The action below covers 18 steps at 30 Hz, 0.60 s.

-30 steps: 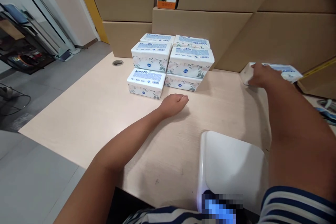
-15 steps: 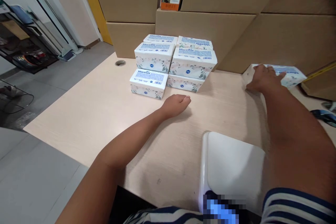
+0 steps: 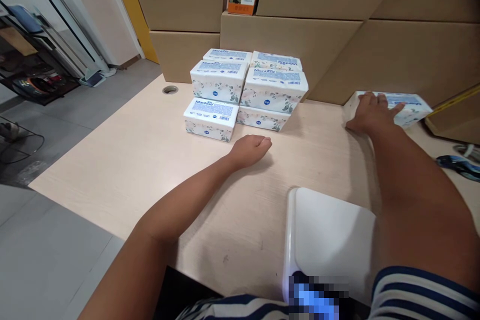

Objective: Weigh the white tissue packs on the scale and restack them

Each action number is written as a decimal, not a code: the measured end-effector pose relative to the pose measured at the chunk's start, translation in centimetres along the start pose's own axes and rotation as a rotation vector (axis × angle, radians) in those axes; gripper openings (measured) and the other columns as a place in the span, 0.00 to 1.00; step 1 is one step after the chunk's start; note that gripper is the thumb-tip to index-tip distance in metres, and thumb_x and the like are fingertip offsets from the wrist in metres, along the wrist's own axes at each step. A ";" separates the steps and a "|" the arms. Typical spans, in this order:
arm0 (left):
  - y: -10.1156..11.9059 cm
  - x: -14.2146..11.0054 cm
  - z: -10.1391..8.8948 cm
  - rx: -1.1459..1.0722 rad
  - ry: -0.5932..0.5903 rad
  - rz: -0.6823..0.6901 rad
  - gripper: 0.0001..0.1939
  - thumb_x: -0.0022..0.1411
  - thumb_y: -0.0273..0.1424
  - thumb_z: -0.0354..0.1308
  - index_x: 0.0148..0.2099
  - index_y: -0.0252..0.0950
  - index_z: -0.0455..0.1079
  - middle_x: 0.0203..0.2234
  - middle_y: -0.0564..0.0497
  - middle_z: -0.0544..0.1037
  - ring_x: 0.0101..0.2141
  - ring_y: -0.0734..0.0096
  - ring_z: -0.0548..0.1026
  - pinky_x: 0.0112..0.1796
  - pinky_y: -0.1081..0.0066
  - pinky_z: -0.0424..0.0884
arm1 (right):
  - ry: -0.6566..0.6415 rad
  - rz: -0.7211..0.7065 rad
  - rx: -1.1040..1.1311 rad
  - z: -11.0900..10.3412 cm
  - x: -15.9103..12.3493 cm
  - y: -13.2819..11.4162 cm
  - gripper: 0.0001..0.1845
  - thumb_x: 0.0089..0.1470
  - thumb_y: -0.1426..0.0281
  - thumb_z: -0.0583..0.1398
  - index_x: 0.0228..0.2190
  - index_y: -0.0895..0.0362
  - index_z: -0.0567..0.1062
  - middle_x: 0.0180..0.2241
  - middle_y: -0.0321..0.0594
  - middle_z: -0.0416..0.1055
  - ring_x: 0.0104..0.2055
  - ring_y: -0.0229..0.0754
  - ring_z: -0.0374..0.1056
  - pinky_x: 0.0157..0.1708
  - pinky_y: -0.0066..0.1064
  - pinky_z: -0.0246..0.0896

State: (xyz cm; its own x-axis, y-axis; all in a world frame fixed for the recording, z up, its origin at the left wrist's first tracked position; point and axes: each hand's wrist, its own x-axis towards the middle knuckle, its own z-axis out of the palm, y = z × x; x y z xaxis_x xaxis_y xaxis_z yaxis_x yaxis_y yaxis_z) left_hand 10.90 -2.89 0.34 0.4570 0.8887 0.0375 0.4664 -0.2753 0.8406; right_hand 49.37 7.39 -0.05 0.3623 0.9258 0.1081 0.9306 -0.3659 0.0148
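Note:
My right hand lies over a white tissue pack at the far right of the pale wooden table, fingers wrapped across its top. My left hand rests on the table as a loose fist with nothing in it, just in front of a stack of several white tissue packs with blue labels and leaf prints. The nearest pack of the stack lies alone at the front left.
Large cardboard boxes stand behind the stack. A white lidded container sits near the table's front edge. A round cable hole is at the back left. A blue object lies far right. Grey floor and a rack are on the left.
My right hand has shifted slightly on the lone tissue pack, fingers now spread further over its top. The left hand has stayed put.

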 end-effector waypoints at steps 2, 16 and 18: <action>0.1 0.0 0.0 0.002 0.000 -0.004 0.24 0.76 0.39 0.46 0.26 0.40 0.47 0.22 0.53 0.60 0.28 0.67 0.57 0.33 0.63 0.50 | 0.016 0.007 0.003 -0.3 -0.2 -0.3 0.45 0.68 0.64 0.54 0.78 0.69 0.49 0.78 0.74 0.48 0.85 0.59 0.36 0.78 0.67 0.33; -0.5 -0.1 -0.3 -0.056 0.003 0.024 0.24 0.76 0.41 0.47 0.26 0.40 0.48 0.23 0.53 0.60 0.29 0.67 0.59 0.33 0.64 0.52 | 0.021 0.046 0.216 -2.1 -1.3 -1.2 0.48 0.62 0.70 0.60 0.76 0.77 0.52 0.77 0.82 0.49 0.84 0.65 0.36 0.76 0.68 0.34; -0.5 -0.1 -0.4 -0.086 0.021 0.021 0.23 0.75 0.40 0.47 0.27 0.41 0.48 0.23 0.54 0.58 0.29 0.67 0.58 0.33 0.65 0.52 | 0.008 0.030 0.271 -3.3 -1.4 -1.3 0.45 0.59 0.73 0.60 0.73 0.77 0.61 0.73 0.81 0.57 0.81 0.66 0.48 0.75 0.63 0.43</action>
State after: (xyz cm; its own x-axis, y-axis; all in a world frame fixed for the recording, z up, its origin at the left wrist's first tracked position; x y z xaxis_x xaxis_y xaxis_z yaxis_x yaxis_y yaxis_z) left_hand 10.34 -2.68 0.07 0.4497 0.8907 0.0661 0.3900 -0.2624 0.8827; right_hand 47.48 6.20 3.07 0.3909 0.9135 0.1124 0.8999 -0.3537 -0.2550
